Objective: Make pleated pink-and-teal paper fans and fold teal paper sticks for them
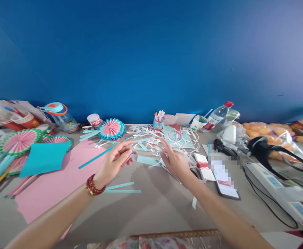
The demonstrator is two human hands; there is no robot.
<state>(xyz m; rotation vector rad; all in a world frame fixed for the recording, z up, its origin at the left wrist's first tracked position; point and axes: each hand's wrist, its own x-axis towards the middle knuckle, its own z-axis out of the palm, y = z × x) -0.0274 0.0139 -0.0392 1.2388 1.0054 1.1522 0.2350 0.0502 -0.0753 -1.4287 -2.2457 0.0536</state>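
Note:
My left hand [117, 159], with a beaded red bracelet [92, 185] on the wrist, is closed with thumb and fingers pressed together. A blue paper strip [95, 158] runs from it out to the left over the pink paper, and a small blue end shows at the fingertips. Slightly blurred, my right hand [174, 159] hovers over the table with its fingers stretched out and nothing visible in them. Beyond both hands lies a heap of white paper scraps [147, 133]. Two pale blue strips [122, 191] rest on the table below my left hand.
Left are pink paper [76, 176], a turquoise sheet [45, 157] and paper rosettes [112, 128]. A small decorated cup [158, 122] stands behind the scraps. Right are a plastic bottle [216, 117], a phone [225, 181], a power strip [278, 190] and bagged orange balls [268, 133].

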